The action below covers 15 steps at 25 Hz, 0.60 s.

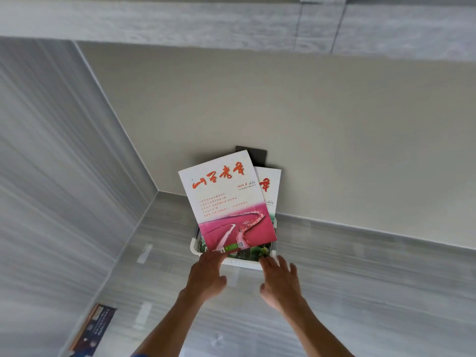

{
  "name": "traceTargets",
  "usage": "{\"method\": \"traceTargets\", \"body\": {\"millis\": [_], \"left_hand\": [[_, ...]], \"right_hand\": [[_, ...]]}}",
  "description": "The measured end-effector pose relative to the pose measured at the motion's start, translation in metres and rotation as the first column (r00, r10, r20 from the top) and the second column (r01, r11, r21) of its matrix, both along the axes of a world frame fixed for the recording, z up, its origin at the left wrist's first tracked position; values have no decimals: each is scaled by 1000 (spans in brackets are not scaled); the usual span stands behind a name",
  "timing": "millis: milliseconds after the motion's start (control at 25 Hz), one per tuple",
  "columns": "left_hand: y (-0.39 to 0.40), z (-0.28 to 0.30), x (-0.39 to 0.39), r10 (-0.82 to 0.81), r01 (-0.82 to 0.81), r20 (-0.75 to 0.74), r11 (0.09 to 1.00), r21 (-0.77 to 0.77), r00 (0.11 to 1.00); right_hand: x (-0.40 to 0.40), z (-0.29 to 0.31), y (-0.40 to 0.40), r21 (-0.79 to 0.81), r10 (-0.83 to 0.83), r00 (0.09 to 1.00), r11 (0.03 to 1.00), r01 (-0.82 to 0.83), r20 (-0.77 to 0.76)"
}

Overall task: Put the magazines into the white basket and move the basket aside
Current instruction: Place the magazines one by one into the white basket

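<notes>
A white basket stands on the grey counter against the beige wall. Magazines lean upright in it: the front magazine has a white cover with red characters and a pink landscape, and a second magazine shows behind it at the right. My left hand touches the lower edge of the front magazine with its fingertips. My right hand is at the basket's front right rim, fingers spread, near a green cover low in the basket. Most of the basket is hidden by the magazines.
A dark booklet lies at the counter's left edge near the grey side wall. A dark wall plate sits behind the magazines. Grey cabinets hang overhead. Bare counter extends to the right of the basket.
</notes>
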<state>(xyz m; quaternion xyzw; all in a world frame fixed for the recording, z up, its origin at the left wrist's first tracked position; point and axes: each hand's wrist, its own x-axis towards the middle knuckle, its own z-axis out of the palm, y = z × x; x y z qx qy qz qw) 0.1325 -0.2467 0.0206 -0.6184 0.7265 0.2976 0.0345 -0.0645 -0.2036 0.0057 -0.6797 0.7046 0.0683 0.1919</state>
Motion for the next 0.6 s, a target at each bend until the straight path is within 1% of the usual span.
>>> {"method": "traceTargets", "body": {"millis": [40, 120, 280, 480, 600], "left_hand": [[4, 1, -1, -18, 19, 28, 1000, -16, 999], [18, 1, -3, -28, 30, 34, 998, -47, 999], [65, -4, -10, -60, 70, 95, 992, -107, 994], [119, -7, -23, -50, 59, 57, 983, -172, 997], [153, -8, -32, -46, 50, 31, 984, -172, 998]], "right_hand": [[-2, 0, 3, 9, -3, 1000, 1000, 3, 6], [-6, 1, 15, 21, -4, 1000, 1000, 3, 28], [-16, -1, 53, 20, 16, 998, 1000, -17, 64], [-34, -4, 109, 30, 24, 995, 999, -26, 93], [-48, -3, 146, 45, 22, 993, 999, -27, 112]]}}
